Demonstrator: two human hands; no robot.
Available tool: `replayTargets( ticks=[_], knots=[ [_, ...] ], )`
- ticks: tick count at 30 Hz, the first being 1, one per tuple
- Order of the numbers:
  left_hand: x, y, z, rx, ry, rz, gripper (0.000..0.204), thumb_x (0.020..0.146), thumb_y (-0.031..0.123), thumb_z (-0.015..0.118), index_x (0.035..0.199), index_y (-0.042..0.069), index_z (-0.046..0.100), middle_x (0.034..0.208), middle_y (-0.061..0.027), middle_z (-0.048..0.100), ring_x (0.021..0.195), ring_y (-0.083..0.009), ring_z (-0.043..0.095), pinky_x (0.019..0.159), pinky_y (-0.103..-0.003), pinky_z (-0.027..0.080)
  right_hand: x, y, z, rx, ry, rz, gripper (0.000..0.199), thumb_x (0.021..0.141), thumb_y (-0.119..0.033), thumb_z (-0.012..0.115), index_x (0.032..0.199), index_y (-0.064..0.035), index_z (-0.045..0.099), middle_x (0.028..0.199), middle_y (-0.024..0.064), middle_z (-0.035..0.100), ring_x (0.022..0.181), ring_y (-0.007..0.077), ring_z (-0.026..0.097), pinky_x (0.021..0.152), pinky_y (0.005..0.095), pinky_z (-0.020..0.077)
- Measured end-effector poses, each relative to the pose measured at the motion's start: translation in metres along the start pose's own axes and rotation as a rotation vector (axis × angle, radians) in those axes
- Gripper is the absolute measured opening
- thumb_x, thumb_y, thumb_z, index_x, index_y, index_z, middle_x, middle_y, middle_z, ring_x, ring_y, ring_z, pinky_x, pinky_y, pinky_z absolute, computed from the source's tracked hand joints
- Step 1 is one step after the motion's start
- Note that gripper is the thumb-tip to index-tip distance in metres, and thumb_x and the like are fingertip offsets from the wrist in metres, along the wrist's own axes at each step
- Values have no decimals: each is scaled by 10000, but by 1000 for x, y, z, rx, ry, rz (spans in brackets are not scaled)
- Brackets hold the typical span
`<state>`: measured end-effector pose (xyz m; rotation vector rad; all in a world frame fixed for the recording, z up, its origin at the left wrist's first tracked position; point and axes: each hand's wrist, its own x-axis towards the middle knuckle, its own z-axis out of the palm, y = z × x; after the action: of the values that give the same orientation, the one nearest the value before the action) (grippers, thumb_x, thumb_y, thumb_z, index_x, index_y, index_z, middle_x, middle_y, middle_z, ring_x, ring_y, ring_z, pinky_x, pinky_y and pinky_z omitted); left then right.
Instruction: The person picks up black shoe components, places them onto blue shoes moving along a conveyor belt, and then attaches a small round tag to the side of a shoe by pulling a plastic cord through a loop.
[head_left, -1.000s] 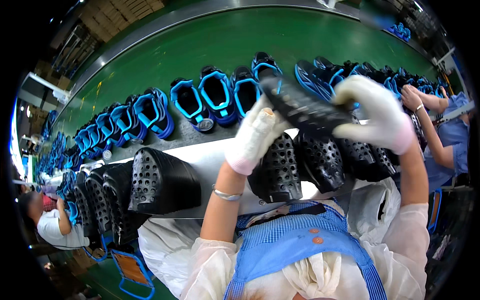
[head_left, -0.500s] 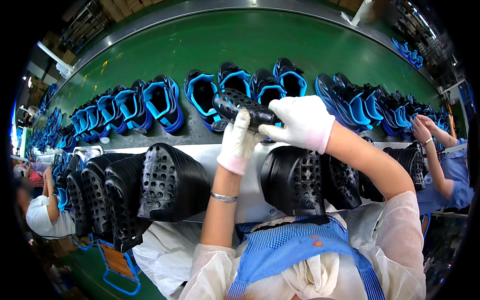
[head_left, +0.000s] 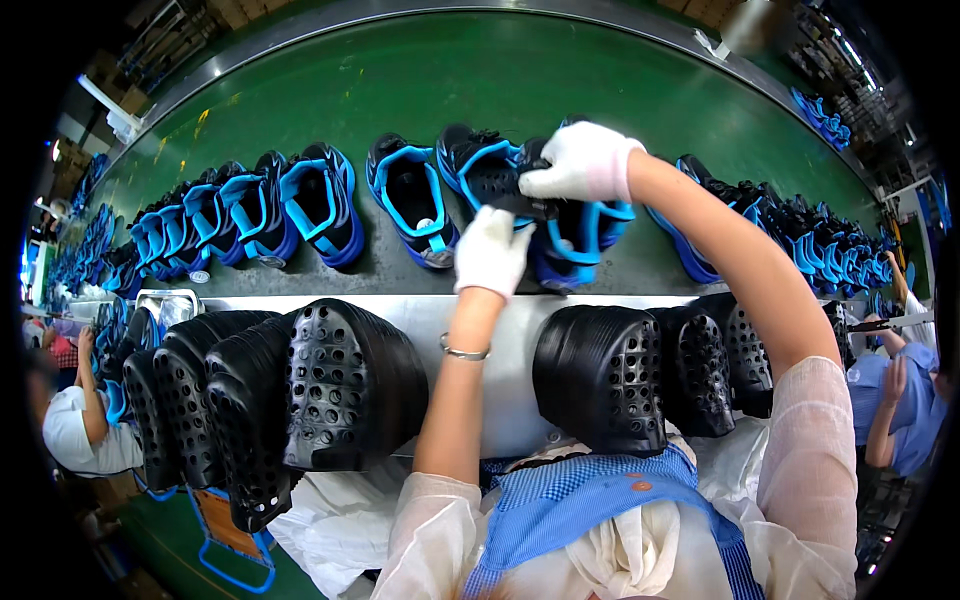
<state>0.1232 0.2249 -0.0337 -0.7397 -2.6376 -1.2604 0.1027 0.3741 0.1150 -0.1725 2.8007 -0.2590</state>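
Observation:
Both my hands wear white gloves and are closed at a black plastic shoe insert (head_left: 495, 186) full of round holes. Its front end lies in the opening of a black and blue sneaker (head_left: 450, 165). My right hand (head_left: 582, 165) pinches the insert from above at the right. At its near end, the fingertips of my left hand (head_left: 490, 252) grip it, partly hidden by motion blur. Another sneaker (head_left: 568, 262) stands just under my right hand, its upper part covered. To the left, a sneaker (head_left: 408, 200) has its opening toward me.
Nested stacks of black holed inserts stand on the metal ledge, a left stack (head_left: 350, 385) and a right stack (head_left: 600, 375) among them. Rows of sneakers (head_left: 320, 205) line the green conveyor belt (head_left: 420, 75). A co-worker in blue (head_left: 900, 400) sits at right, another person in white (head_left: 90, 430) at left.
The insert has gone from above the sneakers down into one sneaker's opening. My right hand has moved up and slightly left, while my left hand has shifted right. The sneakers beneath have shifted.

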Motion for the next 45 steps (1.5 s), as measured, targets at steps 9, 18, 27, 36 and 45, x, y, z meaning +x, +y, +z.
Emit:
replayTargets(
  ticks=[9,18,27,36,45],
  knots=[
    [6,20,5,134,-340,-281,330,818,357,624,988,78,666,995,-173,654,920,-364,615,791,-430,503,44,-25,70,-237,-79,50,307,834,-312,534,942,-89,715,984,140,686,903,310,661,794,415,518],
    [34,18,8,288,-627,-330,406,804,449,582,945,87,703,997,-164,666,933,-332,637,816,-406,517,90,-6,101,-22,303,-46,298,870,-221,480,1051,-65,659,1076,161,653,978,330,641,818,400,514],
    [36,21,8,329,-664,-399,416,793,466,588,952,102,709,975,-147,678,935,-319,643,817,-390,518,70,-19,72,-220,3,17,225,770,-154,598,958,-85,699,981,136,689,878,300,673,763,372,531],
    [24,31,-1,354,-500,-282,398,807,429,547,907,75,698,972,-186,659,927,-363,625,807,-425,502,39,9,59,5,54,-166,294,842,-307,522,959,-82,671,933,165,669,868,345,642,764,432,511],
    [-4,21,-25,568,110,-354,357,810,255,660,1133,109,624,1172,-119,584,1015,-303,580,886,-390,459,-232,112,-12,52,313,126,280,856,-312,542,913,-60,649,835,125,635,788,290,626,711,380,496]
  ],
)
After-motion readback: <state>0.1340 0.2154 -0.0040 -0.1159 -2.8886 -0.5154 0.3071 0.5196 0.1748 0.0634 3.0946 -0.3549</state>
